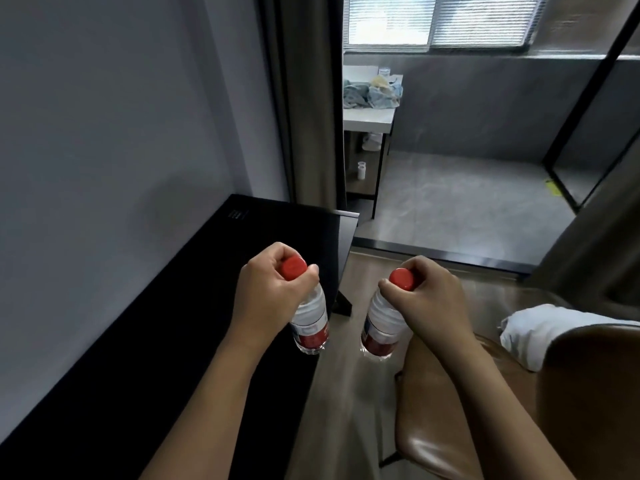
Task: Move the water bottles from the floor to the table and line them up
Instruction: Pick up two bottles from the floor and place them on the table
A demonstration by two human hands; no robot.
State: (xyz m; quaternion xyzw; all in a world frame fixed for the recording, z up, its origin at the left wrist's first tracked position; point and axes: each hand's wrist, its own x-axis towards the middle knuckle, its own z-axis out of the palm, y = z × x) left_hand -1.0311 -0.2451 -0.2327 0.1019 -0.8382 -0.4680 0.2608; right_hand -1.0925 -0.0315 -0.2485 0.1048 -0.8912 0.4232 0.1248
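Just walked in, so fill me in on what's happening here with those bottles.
A person is carrying two water bottles, one per hand. The left hand grips the left bottle near its red cap, over the edge of the black table. The right hand holds the right bottle the same way, above the floor beside a brown chair. Neither bottle is set down yet.

Bottles [311,323] [379,327]: clear, red caps, red-white labels. Table [173,323] black. Chair [433,410] brown.
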